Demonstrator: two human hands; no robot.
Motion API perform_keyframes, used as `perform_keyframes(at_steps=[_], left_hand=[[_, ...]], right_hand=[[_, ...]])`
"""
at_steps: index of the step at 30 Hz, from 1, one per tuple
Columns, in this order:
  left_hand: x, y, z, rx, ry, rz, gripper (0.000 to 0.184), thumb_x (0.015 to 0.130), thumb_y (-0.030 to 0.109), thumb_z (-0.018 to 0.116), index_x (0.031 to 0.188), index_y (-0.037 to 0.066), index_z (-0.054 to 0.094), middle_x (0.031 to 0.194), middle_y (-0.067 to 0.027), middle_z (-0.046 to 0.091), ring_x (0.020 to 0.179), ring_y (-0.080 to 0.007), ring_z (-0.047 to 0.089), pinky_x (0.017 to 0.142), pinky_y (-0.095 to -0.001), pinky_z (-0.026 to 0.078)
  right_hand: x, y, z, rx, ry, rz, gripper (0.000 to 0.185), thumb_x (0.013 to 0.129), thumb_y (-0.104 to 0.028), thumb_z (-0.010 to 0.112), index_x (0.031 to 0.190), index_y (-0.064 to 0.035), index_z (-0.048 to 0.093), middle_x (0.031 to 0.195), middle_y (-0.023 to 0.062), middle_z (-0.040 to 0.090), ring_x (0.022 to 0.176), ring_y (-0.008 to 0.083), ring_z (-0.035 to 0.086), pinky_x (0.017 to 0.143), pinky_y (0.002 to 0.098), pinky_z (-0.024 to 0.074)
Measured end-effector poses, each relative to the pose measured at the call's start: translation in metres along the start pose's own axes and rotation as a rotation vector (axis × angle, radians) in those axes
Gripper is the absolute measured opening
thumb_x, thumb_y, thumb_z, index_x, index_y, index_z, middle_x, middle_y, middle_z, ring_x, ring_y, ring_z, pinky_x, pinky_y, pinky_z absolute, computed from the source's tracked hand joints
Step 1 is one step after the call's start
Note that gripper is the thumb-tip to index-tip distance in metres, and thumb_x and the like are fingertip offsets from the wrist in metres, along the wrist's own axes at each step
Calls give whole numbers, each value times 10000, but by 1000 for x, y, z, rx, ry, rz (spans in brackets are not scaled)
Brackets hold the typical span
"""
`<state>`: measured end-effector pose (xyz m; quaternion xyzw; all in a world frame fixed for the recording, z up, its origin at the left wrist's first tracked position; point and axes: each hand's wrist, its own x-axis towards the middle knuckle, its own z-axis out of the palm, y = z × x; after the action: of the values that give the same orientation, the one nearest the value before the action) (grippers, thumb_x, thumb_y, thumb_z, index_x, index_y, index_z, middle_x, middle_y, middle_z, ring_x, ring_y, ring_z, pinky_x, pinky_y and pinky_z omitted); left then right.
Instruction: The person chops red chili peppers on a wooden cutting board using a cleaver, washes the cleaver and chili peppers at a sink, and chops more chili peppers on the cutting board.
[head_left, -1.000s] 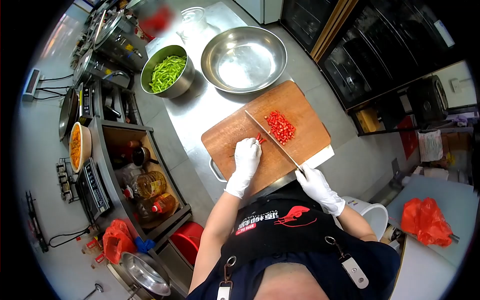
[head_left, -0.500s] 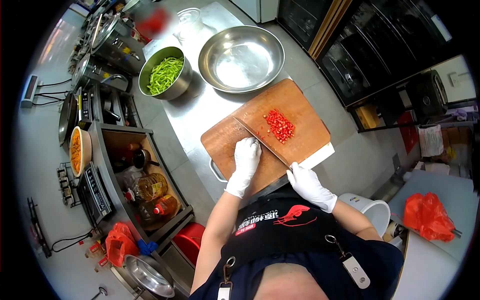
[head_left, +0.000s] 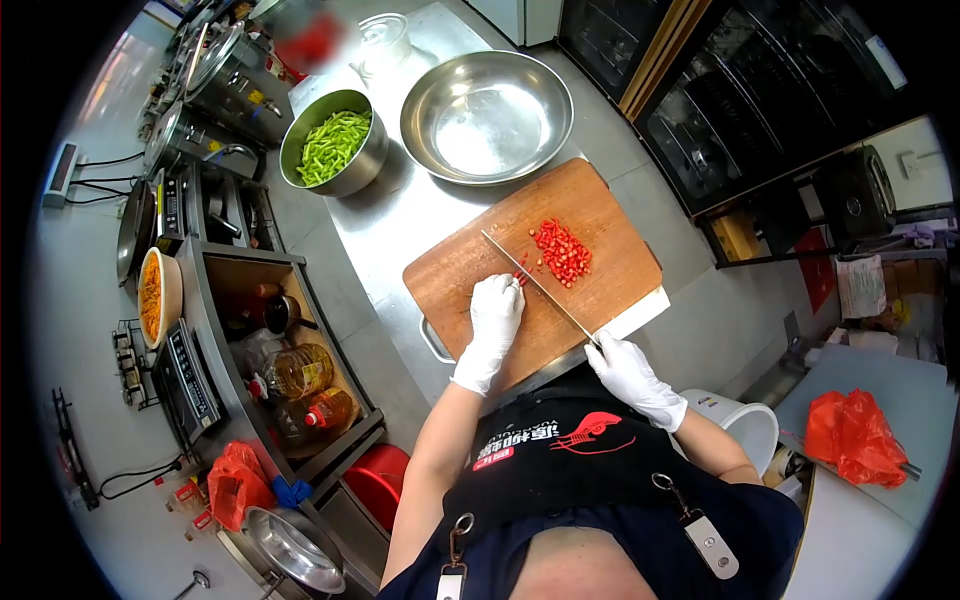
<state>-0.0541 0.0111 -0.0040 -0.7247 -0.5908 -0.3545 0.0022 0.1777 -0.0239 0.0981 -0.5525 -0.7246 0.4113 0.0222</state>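
Note:
My right hand (head_left: 637, 382), in a white glove, is closed around the handle end of a long kitchen knife (head_left: 545, 292). Its blade runs diagonally over the brown cutting board (head_left: 450, 275). On the blade's left side, my gloved left hand (head_left: 496, 318) rests on the board with fingers curled, pinching thin red chili peppers (head_left: 522, 268) at the fingertips. Most of the peppers' length is hidden beneath the fingers. To the right of the blade lies a pile of chopped red chili (head_left: 562, 252), with a few loose bits beside it.
Beyond the board stand a wide steel basin (head_left: 487, 165) and a deep steel bowl (head_left: 372, 165) of cut green vegetables, on a steel table (head_left: 370, 245). An open cabinet (head_left: 325, 430) with bottles is at left. A white bucket (head_left: 755, 425) stands beside my right arm.
The knife and my right hand have shifted a little to the right, away from my left fingertips. More of the red chili peppers now shows between fingers and blade. My left hand stays nearly in place.

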Motion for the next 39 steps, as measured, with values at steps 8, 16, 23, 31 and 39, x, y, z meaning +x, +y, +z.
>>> perform_keyframes(at_steps=[8, 16, 23, 31, 39], left_hand=[[0, -1, 0, -20, -5, -6, 147, 724, 7, 724, 839, 37, 638, 915, -95, 664, 831, -289, 624, 732, -390, 479], [-2, -1, 0, -8, 1, -10, 141, 730, 13, 727, 826, 40, 627, 918, -99, 664, 846, -290, 630, 742, -387, 487], [-3, -1, 0, -14, -3, -8, 148, 738, 18, 728, 851, 42, 636, 929, -100, 671, 867, -285, 636, 756, -386, 492], [-2, 1, 0, -11, -10, -15, 135, 742, 13, 720, 856, 35, 651, 930, -101, 673, 871, -288, 637, 767, -386, 494], [-4, 2, 2, -39, -42, 0, 128, 757, 42, 713, 869, 31, 651, 945, -104, 668, 888, -285, 629, 788, -386, 489]], right_hand=[[15, -1, 16, -49, 18, 8, 258, 971, -254, 500, 983, 4, 493, 758, 271, 623, 715, 453, 625, 631, 520, 495], [7, 6, 3, 117, 41, 11, 252, 967, -244, 512, 983, 7, 507, 786, 267, 629, 749, 458, 624, 654, 504, 483], [5, 3, 7, 68, 15, -14, 235, 968, -230, 503, 984, 4, 495, 790, 266, 630, 748, 458, 625, 657, 515, 491], [22, -16, 10, -11, 1, -11, 244, 971, -222, 486, 901, 10, 465, 728, 275, 605, 727, 460, 627, 646, 521, 499], [15, 9, 13, 70, 123, 40, 241, 968, -241, 502, 955, -1, 495, 745, 280, 622, 695, 449, 630, 627, 519, 499]])
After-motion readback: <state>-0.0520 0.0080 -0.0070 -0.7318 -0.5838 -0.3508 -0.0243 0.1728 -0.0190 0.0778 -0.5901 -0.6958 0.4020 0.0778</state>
